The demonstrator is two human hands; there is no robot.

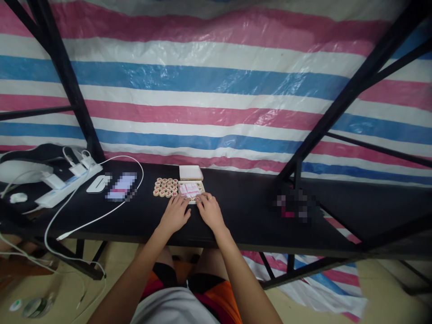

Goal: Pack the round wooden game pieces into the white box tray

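Note:
My left hand (175, 213) lies at the near left corner of an open box (201, 185), its fingers spread near the round pieces. My right hand (209, 210) reaches over the box's near right corner, fingers apart. Inside the box are pink and white papers (190, 190); what lies beneath them is mostly hidden. Directly behind stands a pale lid or second box half (191, 173). Round wooden pieces with red characters (165, 187) sit in rows to the left of the box.
The black tabletop (249, 211) carries a white power strip (64, 189) with cables at left, a white flat device (97, 184) and a blurred phone-like object (122, 186). A blurred dark object (295, 204) lies at right. Black metal posts frame both sides.

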